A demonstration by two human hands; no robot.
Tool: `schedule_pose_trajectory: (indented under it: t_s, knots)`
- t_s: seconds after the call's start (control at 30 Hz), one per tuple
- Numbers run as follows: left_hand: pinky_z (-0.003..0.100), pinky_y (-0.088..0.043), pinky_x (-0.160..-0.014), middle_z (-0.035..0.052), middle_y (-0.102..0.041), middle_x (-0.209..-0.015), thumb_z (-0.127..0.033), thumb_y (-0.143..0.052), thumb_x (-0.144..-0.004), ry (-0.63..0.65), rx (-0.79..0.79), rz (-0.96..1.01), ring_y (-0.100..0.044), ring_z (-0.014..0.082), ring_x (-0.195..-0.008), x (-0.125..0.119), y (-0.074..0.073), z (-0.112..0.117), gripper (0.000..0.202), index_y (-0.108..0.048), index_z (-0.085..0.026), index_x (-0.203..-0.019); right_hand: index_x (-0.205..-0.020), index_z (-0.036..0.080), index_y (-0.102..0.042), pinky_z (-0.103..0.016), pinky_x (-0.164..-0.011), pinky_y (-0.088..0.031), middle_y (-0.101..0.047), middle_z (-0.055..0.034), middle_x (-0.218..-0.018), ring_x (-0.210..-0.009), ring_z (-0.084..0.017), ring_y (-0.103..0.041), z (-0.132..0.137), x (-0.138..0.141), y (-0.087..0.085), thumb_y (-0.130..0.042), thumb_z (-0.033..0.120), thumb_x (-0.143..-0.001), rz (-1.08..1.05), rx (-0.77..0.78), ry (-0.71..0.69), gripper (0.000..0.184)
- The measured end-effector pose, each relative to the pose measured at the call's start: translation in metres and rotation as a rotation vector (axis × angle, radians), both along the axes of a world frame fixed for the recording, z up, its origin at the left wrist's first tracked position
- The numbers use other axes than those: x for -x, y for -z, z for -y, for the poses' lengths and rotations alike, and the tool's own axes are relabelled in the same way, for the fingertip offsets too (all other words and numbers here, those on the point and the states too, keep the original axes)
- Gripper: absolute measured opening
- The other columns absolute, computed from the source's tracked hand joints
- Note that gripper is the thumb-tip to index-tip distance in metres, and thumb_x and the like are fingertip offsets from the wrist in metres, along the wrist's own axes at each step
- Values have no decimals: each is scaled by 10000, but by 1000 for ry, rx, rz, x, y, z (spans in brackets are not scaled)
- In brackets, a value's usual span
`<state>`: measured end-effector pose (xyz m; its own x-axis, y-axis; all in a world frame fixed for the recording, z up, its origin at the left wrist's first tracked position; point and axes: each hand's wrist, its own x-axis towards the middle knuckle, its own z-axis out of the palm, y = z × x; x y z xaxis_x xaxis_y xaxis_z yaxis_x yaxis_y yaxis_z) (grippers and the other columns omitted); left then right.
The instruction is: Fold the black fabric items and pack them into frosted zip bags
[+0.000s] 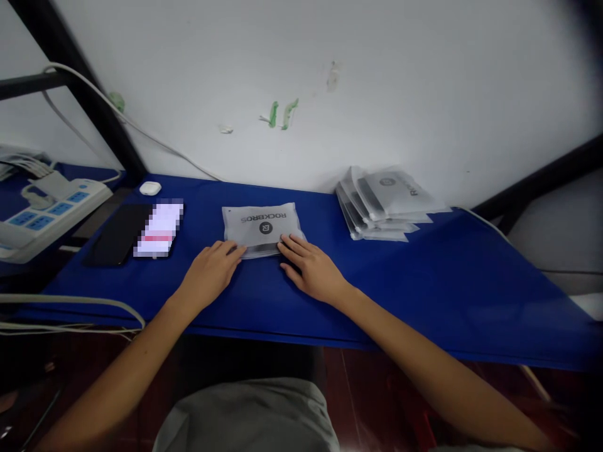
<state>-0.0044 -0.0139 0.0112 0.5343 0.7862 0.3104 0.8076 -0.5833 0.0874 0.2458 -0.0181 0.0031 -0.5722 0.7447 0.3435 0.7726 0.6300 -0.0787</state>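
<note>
A frosted zip bag printed "ROCKBROS" lies flat on the blue table in front of me, its lettering upside down to my view. Something dark shows through near its close edge. My left hand rests at the bag's near left corner, fingers stretched out and touching it. On the near right corner lies my right hand, its fingers extended over the plastic and the thumb apart on the table. Neither hand is wrapped round the bag. To the right, against the wall, sits a fanned stack of similar frosted bags.
At the left are a lit phone, a dark phone-like slab and a white earbud case. A white power strip with cables stands beyond them. The wall bounds the blue table at the back.
</note>
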Motion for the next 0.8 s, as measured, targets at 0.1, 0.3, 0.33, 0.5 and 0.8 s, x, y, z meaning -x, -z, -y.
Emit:
schedule_pose_trajectory:
  t_s: [0.1,0.3,0.33,0.5,0.8]
  knots:
    - [349,-514,-761,100,-664,-1052,-111,-434,-899,6,37,-10,-616,225,-935,1,-1,-1,318,-622,-186,-1144,-1295,169,-562,-481,-955,-508,-561,-140,-1341,-1231,-273,-528,-1,-3,0,-464,245,-931,-42,15,-14,384]
    - [349,-506,-715,100,-669,-988,-9,-375,-839,-30,-2,-110,-611,227,-888,-4,-2,-1,374,-629,-156,-1071,-1171,144,-618,-422,-819,-529,-650,-133,-1136,-1004,-254,-603,-4,0,-1,-508,256,-912,-66,-13,27,303]
    - [355,-505,-710,101,-668,-964,3,-373,-825,-45,-19,-121,-610,231,-875,-5,-2,-1,371,-634,-149,-1040,-1143,138,-624,-416,-805,-521,-658,-132,-1106,-983,-255,-603,-4,1,0,-523,277,-908,-65,-26,46,291]
    - [352,-492,-669,94,-670,-928,33,-386,-785,-64,-111,-77,-607,242,-852,-9,-9,1,371,-634,-157,-986,-1079,147,-616,-395,-802,-474,-664,-120,-1023,-918,-251,-590,-3,7,-4,-564,321,-889,-48,-116,71,263]
    - [302,-498,-708,46,-666,-940,-17,-363,-840,-105,-251,190,-624,192,-860,-4,-55,11,342,-620,-195,-979,-1008,188,-623,-329,-742,-447,-683,-67,-910,-808,-188,-600,3,3,-41,-495,197,-918,-166,-343,-1,156]
